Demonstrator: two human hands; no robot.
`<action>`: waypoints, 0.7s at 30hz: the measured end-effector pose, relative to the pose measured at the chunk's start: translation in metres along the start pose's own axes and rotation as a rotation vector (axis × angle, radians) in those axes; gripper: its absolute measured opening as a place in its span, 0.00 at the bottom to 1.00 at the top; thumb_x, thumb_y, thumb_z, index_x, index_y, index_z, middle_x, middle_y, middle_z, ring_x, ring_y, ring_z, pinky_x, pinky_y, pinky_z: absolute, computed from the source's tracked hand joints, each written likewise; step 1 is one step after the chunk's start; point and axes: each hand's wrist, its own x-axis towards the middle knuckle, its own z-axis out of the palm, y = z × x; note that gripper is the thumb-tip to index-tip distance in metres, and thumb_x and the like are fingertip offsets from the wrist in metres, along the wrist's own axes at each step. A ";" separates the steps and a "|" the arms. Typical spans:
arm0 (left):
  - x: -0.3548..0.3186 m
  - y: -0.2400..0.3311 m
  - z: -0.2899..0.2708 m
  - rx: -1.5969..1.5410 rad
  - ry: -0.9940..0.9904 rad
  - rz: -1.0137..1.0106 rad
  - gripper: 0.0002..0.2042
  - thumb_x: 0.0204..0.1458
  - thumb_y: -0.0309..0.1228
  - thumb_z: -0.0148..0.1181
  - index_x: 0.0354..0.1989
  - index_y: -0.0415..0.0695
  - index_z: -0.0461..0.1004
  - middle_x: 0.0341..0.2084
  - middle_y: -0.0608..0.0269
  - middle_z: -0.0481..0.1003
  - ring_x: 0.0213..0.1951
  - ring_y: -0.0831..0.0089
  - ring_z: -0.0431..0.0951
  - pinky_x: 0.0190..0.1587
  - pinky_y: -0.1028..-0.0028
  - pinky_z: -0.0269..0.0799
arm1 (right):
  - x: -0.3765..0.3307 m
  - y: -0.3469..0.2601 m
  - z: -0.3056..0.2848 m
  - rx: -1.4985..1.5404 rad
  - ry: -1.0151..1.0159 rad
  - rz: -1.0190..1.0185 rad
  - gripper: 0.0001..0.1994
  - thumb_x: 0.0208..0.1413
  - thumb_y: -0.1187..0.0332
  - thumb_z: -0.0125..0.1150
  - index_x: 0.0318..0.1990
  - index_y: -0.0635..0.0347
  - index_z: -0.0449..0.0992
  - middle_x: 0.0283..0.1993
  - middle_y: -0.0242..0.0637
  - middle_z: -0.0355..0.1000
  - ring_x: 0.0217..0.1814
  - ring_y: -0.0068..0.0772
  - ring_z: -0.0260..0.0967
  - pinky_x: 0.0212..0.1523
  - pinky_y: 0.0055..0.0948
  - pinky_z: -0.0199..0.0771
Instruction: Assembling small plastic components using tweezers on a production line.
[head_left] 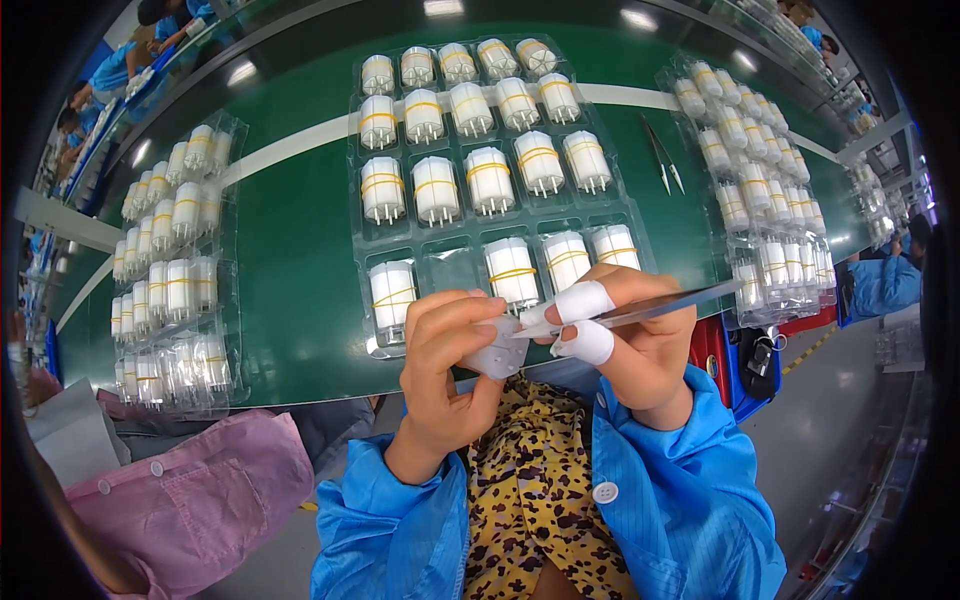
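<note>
My left hand (pixel 440 365) is closed around a pale, translucent white piece (pixel 497 358) with small holes, held above the table's near edge. In my right hand (pixel 645 345), whose thumb and forefinger are wrapped in white tape, a pair of metal tweezers (pixel 665 303) is gripped. The tips of the tweezers reach the upper part of the white piece. Just beyond both hands lies a clear plastic tray (pixel 445 232) with rows of white cylinders (pixel 489 180), each bound with a yellow band and many showing metal pins. One front-row pocket holds no cylinder.
More trays of white cylinders stand to the left (pixel 185 285) and right (pixel 770 190). A second pair of tweezers (pixel 663 158) lies on the green table (pixel 290 230). At lower left is a person's pink sleeve (pixel 200 500). Blue and red bins (pixel 745 375) stand beyond my right arm.
</note>
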 end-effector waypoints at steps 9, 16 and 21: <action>0.002 0.001 0.004 0.010 0.046 0.027 0.24 0.33 0.11 0.58 0.42 0.41 0.64 0.42 0.51 0.71 0.43 0.55 0.70 0.45 0.64 0.68 | -0.008 0.010 0.005 0.132 0.093 0.037 0.09 0.49 0.82 0.59 0.39 0.70 0.74 0.36 0.45 0.74 0.38 0.30 0.74 0.38 0.26 0.73; 0.000 0.006 0.002 -0.043 0.010 -0.039 0.25 0.36 0.14 0.61 0.46 0.39 0.64 0.45 0.49 0.70 0.45 0.56 0.70 0.46 0.64 0.68 | -0.008 0.007 0.007 0.067 0.144 0.058 0.07 0.48 0.81 0.62 0.37 0.69 0.76 0.33 0.44 0.75 0.35 0.29 0.74 0.34 0.24 0.73; 0.010 0.016 -0.003 0.058 -0.163 -0.177 0.27 0.38 0.18 0.64 0.51 0.36 0.64 0.51 0.45 0.67 0.49 0.57 0.70 0.49 0.64 0.67 | -0.007 0.008 0.000 -0.044 0.123 -0.030 0.08 0.47 0.80 0.63 0.36 0.69 0.76 0.32 0.43 0.75 0.33 0.29 0.74 0.32 0.23 0.72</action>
